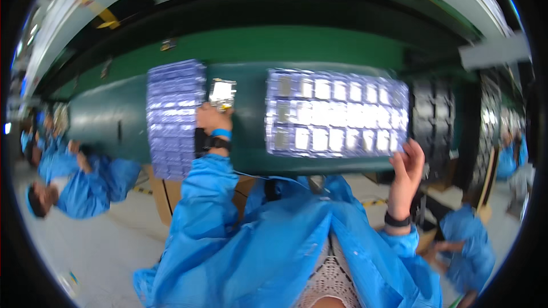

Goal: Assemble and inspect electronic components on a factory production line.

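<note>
My left hand (214, 117) has its fingers curled at the near edge of a small flat shiny part (222, 93), silver with a yellowish near end. Motion blur hides its exact kind. Just left of that hand lies a stack-like, purplish clear plastic tray (176, 94) with rows of pockets. To the right, a larger clear blister tray (337, 115) holds several flat rectangular parts in three rows, glaring under the light. At its near right corner my right hand (409, 165) pinches the tray's edge between thumb and fingers.
The trays lie on a dark green work surface (245, 148). Black pocketed trays (434, 120) stand at the right. Small items (168, 44) sit along the green back ledge. Co-workers in blue smocks sit at the left (85, 182) and at the lower right (465, 245).
</note>
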A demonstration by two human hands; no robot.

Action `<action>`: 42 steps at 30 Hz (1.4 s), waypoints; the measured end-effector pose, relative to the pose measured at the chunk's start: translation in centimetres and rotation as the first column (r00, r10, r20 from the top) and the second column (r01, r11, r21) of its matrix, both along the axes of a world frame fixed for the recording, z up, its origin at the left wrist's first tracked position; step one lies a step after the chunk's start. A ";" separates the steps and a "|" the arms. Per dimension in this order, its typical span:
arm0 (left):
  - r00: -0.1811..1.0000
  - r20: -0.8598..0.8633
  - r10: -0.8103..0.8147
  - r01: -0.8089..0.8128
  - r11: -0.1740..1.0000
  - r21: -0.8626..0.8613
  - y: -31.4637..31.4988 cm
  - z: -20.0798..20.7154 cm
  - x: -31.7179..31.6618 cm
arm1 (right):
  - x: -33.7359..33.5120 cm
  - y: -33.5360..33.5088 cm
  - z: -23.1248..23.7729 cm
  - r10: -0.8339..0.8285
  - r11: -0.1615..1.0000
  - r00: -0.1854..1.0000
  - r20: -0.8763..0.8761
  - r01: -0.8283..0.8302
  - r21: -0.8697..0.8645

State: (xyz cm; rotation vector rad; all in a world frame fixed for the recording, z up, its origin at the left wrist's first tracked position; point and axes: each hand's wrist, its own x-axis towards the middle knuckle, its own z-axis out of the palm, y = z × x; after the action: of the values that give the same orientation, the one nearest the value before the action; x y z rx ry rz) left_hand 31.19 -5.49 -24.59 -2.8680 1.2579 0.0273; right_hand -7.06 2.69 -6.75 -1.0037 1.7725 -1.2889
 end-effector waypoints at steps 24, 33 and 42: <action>0.087 -0.782 -0.617 -0.674 0.541 -0.503 7.0 17.0 -7.8 | 2.6 -8.7 -8.1 0.366 0.906 0.553 -0.748 -0.395 0.150; -0.063 -0.732 -0.678 -0.582 0.621 -0.525 7.0 20.7 -16.6 | 1.2 -8.8 -8.6 0.470 0.858 0.739 -0.484 -0.510 0.054; -0.333 -0.766 -0.549 -0.354 0.826 -0.438 5.0 22.3 -23.0 | -6.5 -9.1 7.1 0.563 0.826 0.791 0.238 -0.543 -0.150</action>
State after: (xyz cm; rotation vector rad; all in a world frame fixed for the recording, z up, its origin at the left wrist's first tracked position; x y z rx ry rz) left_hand 8.15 -0.49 -2.30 -2.2427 1.5953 3.3983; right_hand -13.54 -6.38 0.38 -1.2079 1.1019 -1.0500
